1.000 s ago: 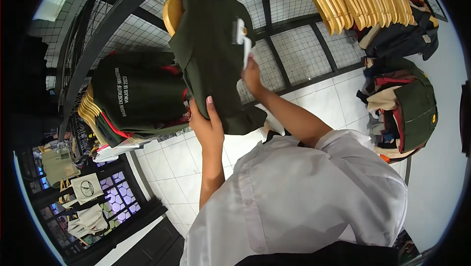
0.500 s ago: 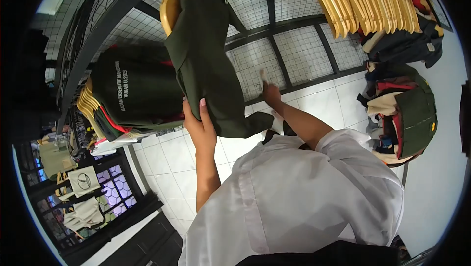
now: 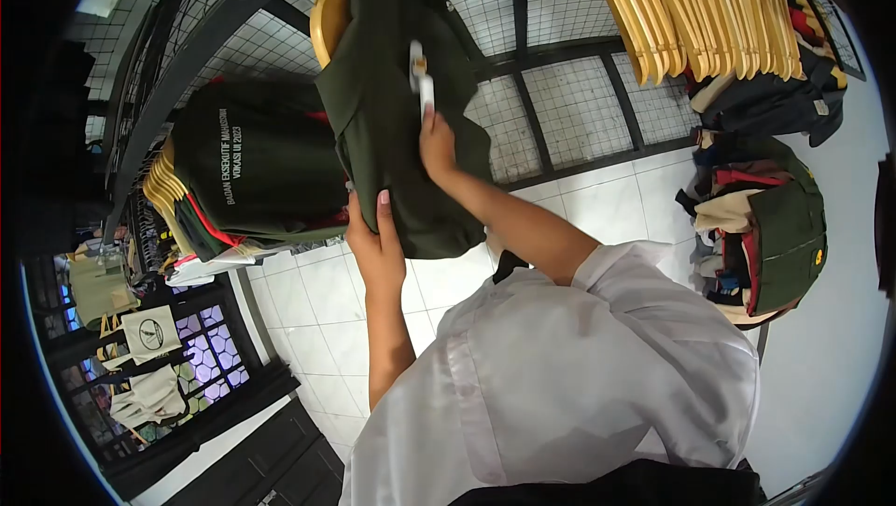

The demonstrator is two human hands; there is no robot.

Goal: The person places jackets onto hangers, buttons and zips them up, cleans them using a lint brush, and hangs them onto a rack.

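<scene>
A dark green jacket (image 3: 397,151) hangs on a wooden hanger (image 3: 329,25) in front of me. My left hand (image 3: 376,237) grips the jacket's lower left edge, thumb on the outer side and fingers partly behind the cloth. In my right hand (image 3: 437,147) is a small white-handled tool (image 3: 427,91), its head smeared by motion, so its exact kind is unclear. It lies against or just over the middle of the jacket; contact cannot be made out.
Left of it hangs another dark green garment (image 3: 271,179) with white lettering, beside several wooden hangers (image 3: 166,184). More bare wooden hangers (image 3: 700,16) line the upper right rail. Folded clothes (image 3: 784,235) are piled at right. Black metal grid racks (image 3: 579,109) stand over white floor tiles (image 3: 313,305).
My right hand has swung from beside the jacket to up over its front, carrying the white tool. The jacket's right side has spread outward. My left hand keeps its hold.
</scene>
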